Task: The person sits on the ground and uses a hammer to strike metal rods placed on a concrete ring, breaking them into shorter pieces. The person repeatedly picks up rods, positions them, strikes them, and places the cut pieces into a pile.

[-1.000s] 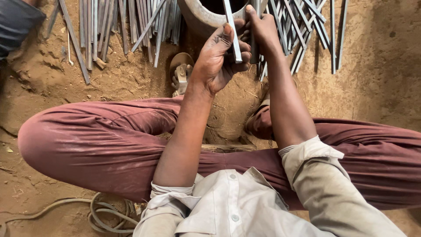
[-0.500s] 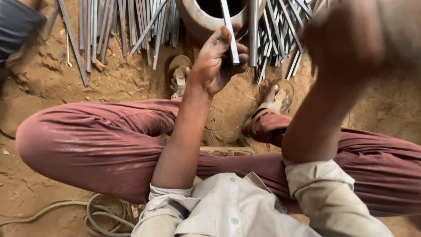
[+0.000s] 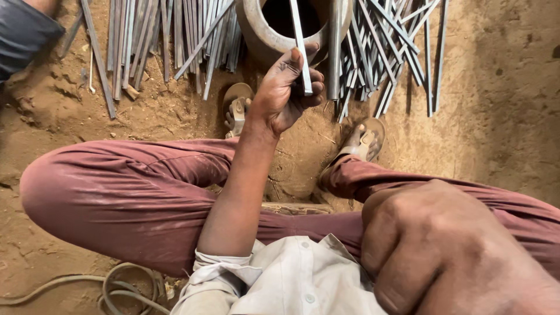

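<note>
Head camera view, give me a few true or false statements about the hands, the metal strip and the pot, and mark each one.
1. The left hand grips a thin metal strip. True.
2. The strip's upper end points into the round clay pot. True.
3. The right hand also holds the strip. False: it is a closed fist near the camera, far from the strip, and nothing shows in it.
4. The metal rods lie in the person's lap. False: they lie on the dirt on both sides of the pot.
5. The person's feet are bare. False: both wear sandals.
</note>
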